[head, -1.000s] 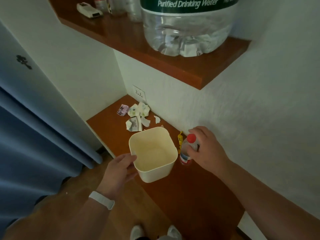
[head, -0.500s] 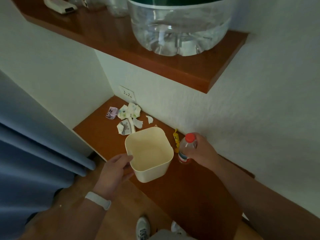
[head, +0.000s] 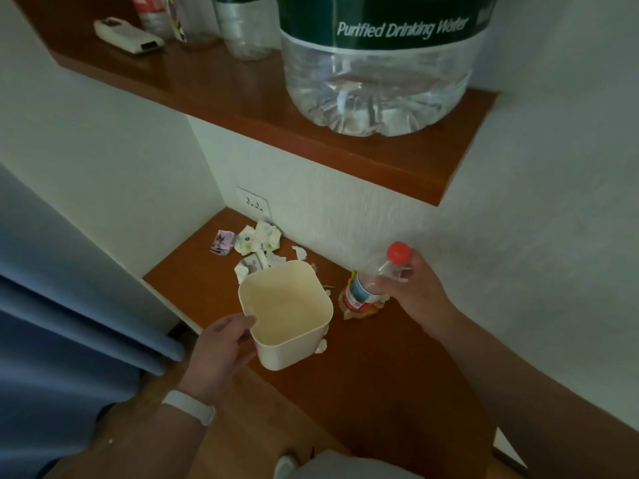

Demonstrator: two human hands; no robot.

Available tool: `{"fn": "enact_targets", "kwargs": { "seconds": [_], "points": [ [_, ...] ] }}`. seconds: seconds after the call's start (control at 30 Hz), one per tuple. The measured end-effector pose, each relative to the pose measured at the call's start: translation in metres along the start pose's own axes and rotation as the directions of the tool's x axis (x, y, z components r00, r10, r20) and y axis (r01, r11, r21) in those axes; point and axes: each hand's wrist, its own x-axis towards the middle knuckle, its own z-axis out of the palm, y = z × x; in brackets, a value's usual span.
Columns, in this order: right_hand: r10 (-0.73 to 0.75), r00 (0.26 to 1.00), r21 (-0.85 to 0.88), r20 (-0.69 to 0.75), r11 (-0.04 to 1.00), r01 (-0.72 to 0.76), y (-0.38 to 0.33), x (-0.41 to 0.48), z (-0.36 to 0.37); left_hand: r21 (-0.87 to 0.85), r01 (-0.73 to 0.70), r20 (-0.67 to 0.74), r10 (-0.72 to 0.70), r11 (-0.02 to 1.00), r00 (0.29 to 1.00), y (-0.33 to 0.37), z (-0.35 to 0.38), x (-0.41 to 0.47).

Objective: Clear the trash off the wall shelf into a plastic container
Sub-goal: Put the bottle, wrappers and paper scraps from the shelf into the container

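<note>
My left hand [head: 221, 350] grips the near wall of a cream square plastic container [head: 294, 347], held at the front edge of the lower wooden shelf [head: 397, 368]; the container looks empty. My right hand [head: 420, 288] is closed around the neck of a small clear bottle [head: 368, 286] with a red cap, tilted and lifted, its base over a yellow wrapper [head: 363, 311]. Crumpled paper scraps [head: 257, 240] lie in the shelf's back corner behind the container. One small crumpled scrap [head: 321, 346] sits by the container's right side.
An upper wooden shelf [head: 345, 146] overhangs, carrying a big water jug [head: 377, 63], smaller bottles [head: 242, 25] and a white remote [head: 128, 36]. A wall socket [head: 254, 201] sits in the corner. Blue curtain [head: 69, 326] hangs at left. White wall bounds the right.
My right hand has lifted the red-capped bottle off the shelf and tilted it, uncovering the yellow wrapper beneath. The container stays in my left hand. The camera view has shifted upward.
</note>
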Motion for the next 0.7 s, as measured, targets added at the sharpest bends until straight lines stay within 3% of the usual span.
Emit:
{"fn": "enact_targets", "kwargs": {
  "seconds": [0.2, 0.43, 0.6, 0.7],
  "points": [
    [-0.132, 0.988, 0.202, -0.081, 0.968, 0.146, -0.032, -0.002, 0.001, 0.027, -0.012, -0.033, 0.013, 1.000, 0.999, 0.003, -0.005, 0.006],
    [-0.148, 0.987, 0.096, -0.059, 0.984, 0.153, -0.041, -0.017, 0.022, 0.055, -0.053, -0.054, 0.056, 0.997, 0.997, 0.003, -0.005, 0.009],
    [-0.190, 0.975, 0.168, -0.117, 0.964, 0.208, -0.043, -0.019, 0.025, 0.094, -0.073, -0.069, 0.080, 0.993, 0.994, -0.001, -0.011, 0.011],
    [-0.174, 0.983, 0.203, -0.059, 0.962, 0.182, -0.045, -0.017, 0.028, 0.102, -0.077, -0.075, 0.085, 0.992, 0.994, 0.000, -0.013, 0.012]
  ]
}}
